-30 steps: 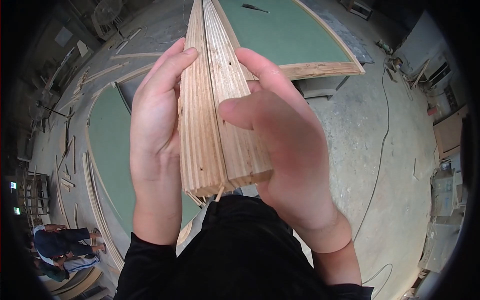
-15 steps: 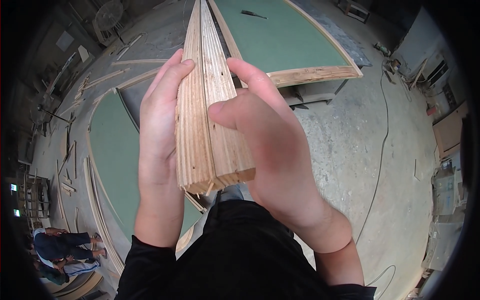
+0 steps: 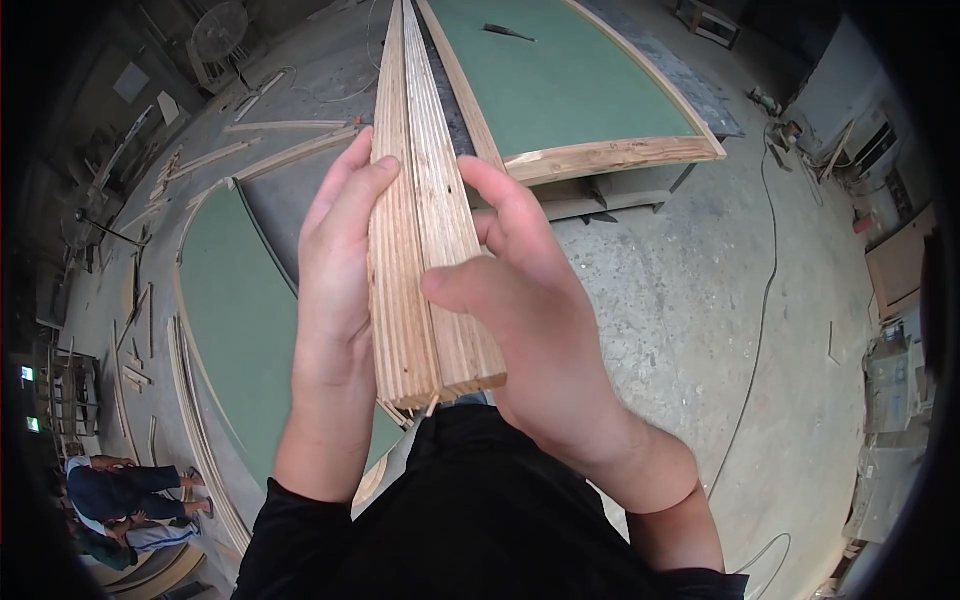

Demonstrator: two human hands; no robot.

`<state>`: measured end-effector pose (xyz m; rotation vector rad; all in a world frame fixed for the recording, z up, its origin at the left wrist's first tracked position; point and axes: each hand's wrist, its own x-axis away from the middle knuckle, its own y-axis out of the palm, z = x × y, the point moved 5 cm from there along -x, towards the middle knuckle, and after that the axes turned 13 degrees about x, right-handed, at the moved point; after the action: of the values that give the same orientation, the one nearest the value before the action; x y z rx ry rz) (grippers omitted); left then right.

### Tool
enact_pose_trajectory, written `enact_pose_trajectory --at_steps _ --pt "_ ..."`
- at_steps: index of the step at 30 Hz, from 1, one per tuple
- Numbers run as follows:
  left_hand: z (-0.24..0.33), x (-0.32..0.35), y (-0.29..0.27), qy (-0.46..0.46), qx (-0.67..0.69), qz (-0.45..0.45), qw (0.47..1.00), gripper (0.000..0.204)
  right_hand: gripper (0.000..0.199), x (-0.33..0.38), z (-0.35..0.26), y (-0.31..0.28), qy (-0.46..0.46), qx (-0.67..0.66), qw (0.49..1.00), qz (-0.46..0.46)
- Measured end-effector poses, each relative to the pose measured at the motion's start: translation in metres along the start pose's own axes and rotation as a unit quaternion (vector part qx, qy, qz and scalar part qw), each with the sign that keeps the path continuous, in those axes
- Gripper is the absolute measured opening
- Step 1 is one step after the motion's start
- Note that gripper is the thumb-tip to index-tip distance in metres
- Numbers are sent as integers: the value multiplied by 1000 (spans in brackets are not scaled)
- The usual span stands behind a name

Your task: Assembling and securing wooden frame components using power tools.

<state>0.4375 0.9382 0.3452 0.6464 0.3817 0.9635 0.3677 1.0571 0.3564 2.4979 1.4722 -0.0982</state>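
1. Since a second ago, the bundle of plywood strips (image 3: 425,250) has slid a little lower between my palms, and my right thumb now lies across its near face instead of beside it.
2. Both hands are closed on the bundle: my left hand (image 3: 335,300) presses flat along its left side with fingers straight, and my right hand (image 3: 540,330) wraps the right side, thumb over the front.
3. Its long axis runs straight away from me, from the cut end just above my black shirt (image 3: 470,520) up and out past my fingertips toward the far green panel (image 3: 570,80).
4. Each hand sits at the near end, level with the other; neither is closer to the far tip.
5. The strips look like pale layered plywood, edge-on, thin lines of ply showing, with a splinter hanging at the near end.
6. Below lie a curved green panel (image 3: 230,320) and the concrete floor (image 3: 700,300).
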Motion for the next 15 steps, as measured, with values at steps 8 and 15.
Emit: enact_pose_trajectory --at_steps 8,15 --pt "-11 8 -9 -9 -4 19 1000 55 71 7 22 1 90 -68 993 -33" --pt "-31 4 -38 -28 3 9 1000 59 76 15 39 -6 104 -48 991 -67"
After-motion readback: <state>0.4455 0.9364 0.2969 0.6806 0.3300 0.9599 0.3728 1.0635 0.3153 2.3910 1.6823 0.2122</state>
